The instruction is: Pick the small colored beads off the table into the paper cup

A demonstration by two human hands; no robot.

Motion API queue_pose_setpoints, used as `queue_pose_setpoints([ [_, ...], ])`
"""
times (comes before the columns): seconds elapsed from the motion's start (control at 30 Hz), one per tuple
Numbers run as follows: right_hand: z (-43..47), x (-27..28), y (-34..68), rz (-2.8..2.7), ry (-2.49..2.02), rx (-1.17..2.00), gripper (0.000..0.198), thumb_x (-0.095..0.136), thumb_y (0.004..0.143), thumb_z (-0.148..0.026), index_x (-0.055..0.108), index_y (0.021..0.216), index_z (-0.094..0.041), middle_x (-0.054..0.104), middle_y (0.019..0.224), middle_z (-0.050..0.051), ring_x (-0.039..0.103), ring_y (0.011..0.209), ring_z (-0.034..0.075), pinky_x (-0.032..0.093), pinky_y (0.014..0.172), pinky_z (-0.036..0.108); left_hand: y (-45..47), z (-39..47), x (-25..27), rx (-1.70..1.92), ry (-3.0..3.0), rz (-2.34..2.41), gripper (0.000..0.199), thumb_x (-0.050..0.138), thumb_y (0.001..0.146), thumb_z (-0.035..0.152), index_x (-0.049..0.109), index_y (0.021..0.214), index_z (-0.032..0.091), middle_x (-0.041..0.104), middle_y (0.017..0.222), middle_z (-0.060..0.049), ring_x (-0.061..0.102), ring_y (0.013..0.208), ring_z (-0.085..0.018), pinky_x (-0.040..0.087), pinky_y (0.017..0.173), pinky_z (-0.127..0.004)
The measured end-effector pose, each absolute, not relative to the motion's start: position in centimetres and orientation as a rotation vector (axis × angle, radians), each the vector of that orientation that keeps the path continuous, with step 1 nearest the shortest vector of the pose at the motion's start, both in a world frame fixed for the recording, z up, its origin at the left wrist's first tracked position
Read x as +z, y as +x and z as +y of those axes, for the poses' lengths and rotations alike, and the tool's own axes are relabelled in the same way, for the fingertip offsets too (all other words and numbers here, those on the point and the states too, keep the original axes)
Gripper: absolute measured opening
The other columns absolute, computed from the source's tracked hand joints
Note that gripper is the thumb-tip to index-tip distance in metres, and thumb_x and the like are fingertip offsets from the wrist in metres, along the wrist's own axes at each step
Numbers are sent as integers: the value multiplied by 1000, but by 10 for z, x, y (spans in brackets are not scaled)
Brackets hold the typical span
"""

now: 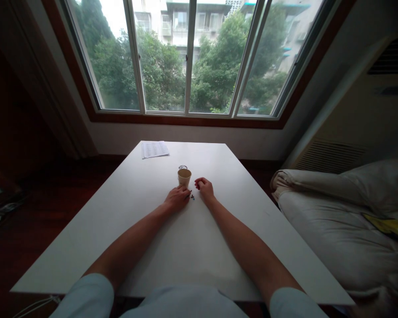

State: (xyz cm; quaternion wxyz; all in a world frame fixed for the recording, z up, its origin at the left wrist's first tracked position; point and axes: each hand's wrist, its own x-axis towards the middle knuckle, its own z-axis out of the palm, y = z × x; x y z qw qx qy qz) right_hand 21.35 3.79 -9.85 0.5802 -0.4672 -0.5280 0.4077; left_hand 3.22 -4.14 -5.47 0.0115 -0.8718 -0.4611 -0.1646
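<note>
In the head view, a cup (184, 179) is seen upright mid-tabletop (192, 247), with small pieces (192, 197) scattered just to its near right. The left hand (177, 198) is placed at its near side, fingers loosely bent; the right hand (204, 187) is held half-curled, right of it. Whether anything is gripped cannot be told. The cup is judged light, crushable, best held gently around its wall.

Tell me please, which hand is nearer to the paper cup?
Left. The left hand is at the near side of the paper cup, by its base; the right hand is apart, to the cup's right.
</note>
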Motion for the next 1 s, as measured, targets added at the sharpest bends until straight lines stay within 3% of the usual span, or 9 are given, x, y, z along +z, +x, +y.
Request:
queue_pose_setpoints([
  [0.27,36,-97,213,-1242,-1111,958,23,51,67,-30,69,77,-19,67,67,2,57,58,15,44,56,26,28,-38,-54,-506,-2689,-1508,19,53,92,28,71,99,24,66,109,-8,59,108,-23,48,93,-35],
  [0.53,34,-94,213,-1254,-1128,948,23,51,67,-30,70,76,-20,67,66,2,57,58,15,45,57,26,26,-39,-55,-487,-2633,-1619,23,54,93,33,68,109,25,65,115,-8,59,109,-23,48,94,-35],
  [0.83,36,-96,213,-1268,-1127,942,23,51,68,-31,69,76,-20,67,66,1,57,57,14,46,57,26,30,-41,-52,-441,-2626,-1578,27,47,98,37,69,103,23,66,113,-10,59,106,-24,47,92,-38],
  [1.0,36,-98,213,-1272,-1118,933,23,51,68,-31,69,77,-20,67,66,1,58,58,14,46,57,26,23,-38,-53,-465,-2688,-1503,28,60,90,46,68,107,25,65,115,-8,57,108,-26,47,92,-38],
])
